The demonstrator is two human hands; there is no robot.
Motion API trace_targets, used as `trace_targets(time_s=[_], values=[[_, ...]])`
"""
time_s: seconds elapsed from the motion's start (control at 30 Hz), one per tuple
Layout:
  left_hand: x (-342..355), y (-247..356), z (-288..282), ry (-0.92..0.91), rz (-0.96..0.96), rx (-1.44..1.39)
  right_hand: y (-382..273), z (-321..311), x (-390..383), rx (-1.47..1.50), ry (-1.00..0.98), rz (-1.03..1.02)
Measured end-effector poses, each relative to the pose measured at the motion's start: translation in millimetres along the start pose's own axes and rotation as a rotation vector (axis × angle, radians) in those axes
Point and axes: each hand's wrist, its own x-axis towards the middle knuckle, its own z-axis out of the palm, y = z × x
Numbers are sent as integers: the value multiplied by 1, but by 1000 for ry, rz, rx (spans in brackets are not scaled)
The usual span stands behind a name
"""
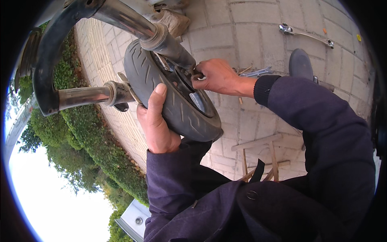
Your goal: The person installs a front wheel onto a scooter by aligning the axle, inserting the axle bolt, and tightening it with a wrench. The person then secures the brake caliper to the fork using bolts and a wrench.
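A black treaded tyre (189,121) on a wheel sits tilted between the two chrome tubes of a front fork (125,22). My left hand (157,121) grips the tyre's near left side, thumb up along the tread, other fingers mostly hidden behind it. My right hand (217,76) is closed at the wheel's hub beside the lower end of the upper fork leg, fingertips on a small part that I cannot make out. A black curved fork bracket (44,80) joins the tubes at the left.
A double-ended socket wrench (306,37) and spanners (258,72) lie on the paving (254,16). A wooden stool (256,141) stands below by my legs. A grey shoe (300,62) is at the right. Hedges (68,133) line the left, with a white box (133,213) near the bottom.
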Motion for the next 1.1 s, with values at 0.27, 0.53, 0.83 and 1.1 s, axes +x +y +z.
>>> trace_targets(time_s=[0.27,0.53,0.83,1.1], values=[[-2,4,3,-4,-54,-140,15,0,-5,151,3,7],[-4,6,9,6,-34,-113,29,-38,6,636,-459,241],[-5,6,9,6,-51,-143,20,-46,19,655,-356,293],[-6,8,9,0,-17,-160,22,-26,17,685,-240,104]])
